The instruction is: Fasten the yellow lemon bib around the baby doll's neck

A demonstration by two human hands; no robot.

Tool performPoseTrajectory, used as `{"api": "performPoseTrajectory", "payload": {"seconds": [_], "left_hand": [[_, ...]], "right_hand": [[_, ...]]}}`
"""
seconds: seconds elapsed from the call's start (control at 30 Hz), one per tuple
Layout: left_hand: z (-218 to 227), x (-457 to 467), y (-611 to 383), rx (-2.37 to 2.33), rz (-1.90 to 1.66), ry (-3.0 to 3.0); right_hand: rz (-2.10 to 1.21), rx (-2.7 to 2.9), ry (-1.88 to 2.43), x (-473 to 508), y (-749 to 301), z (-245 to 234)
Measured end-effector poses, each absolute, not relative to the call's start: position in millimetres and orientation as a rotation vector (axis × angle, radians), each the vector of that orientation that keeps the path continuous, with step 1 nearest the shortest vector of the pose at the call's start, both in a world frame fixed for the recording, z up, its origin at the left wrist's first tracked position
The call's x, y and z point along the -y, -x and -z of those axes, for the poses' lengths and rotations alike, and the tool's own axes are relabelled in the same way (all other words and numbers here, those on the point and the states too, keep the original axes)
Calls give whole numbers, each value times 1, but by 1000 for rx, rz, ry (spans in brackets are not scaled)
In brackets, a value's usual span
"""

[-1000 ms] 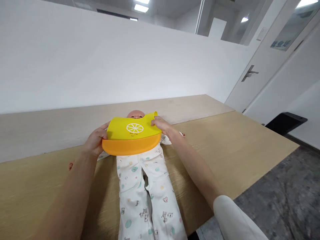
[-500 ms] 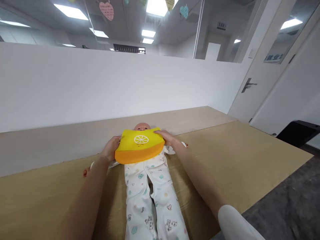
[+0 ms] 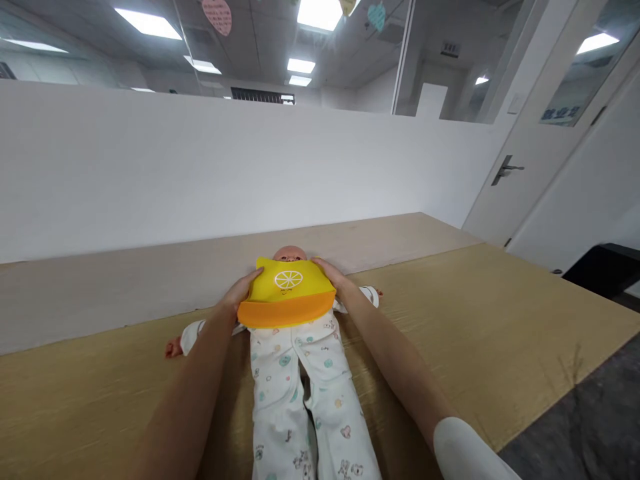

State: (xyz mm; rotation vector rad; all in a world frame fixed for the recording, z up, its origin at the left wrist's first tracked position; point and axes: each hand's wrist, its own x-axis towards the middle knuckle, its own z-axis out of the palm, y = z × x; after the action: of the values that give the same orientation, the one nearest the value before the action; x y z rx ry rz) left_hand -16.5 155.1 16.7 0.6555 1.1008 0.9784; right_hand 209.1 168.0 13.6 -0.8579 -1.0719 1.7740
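A baby doll (image 3: 300,363) in a white patterned outfit lies on its back with its arms spread. Over its chest and lower face is a yellow bib (image 3: 289,293) with an orange pocket and a lemon-slice print. My left hand (image 3: 243,291) grips the bib's left edge, thumb on the front. On the opposite side, my right hand (image 3: 331,272) is closed at the upper right edge, with most of its fingers behind the bib. Only the top of the doll's head (image 3: 290,252) shows above the bib.
The doll lies on a wide tan table (image 3: 450,313) against a white wall (image 3: 200,167) with glass above. A door (image 3: 525,153) stands at the right, and a black object (image 3: 603,270), perhaps a chair back, is beyond the table's right edge.
My left hand has shifted inward and up along the bib's edge. The right hand has moved slightly behind its upper corner. The bib lies a little lower against the doll.
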Motion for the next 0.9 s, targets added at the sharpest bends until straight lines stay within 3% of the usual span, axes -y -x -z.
{"api": "performPoseTrajectory", "payload": {"seconds": [0.43,0.7,0.9], "left_hand": [[-26,-145,19,-912,-1045,-693],[-37,-135,26,-870,-1173,-764],[-39,-133,27,-862,-1197,-825]], "right_hand": [[-1950,709,827,-177,-211,-17],[-1890,872,485,-181,-215,-27],[-1844,894,460,-176,-216,-31]]}}
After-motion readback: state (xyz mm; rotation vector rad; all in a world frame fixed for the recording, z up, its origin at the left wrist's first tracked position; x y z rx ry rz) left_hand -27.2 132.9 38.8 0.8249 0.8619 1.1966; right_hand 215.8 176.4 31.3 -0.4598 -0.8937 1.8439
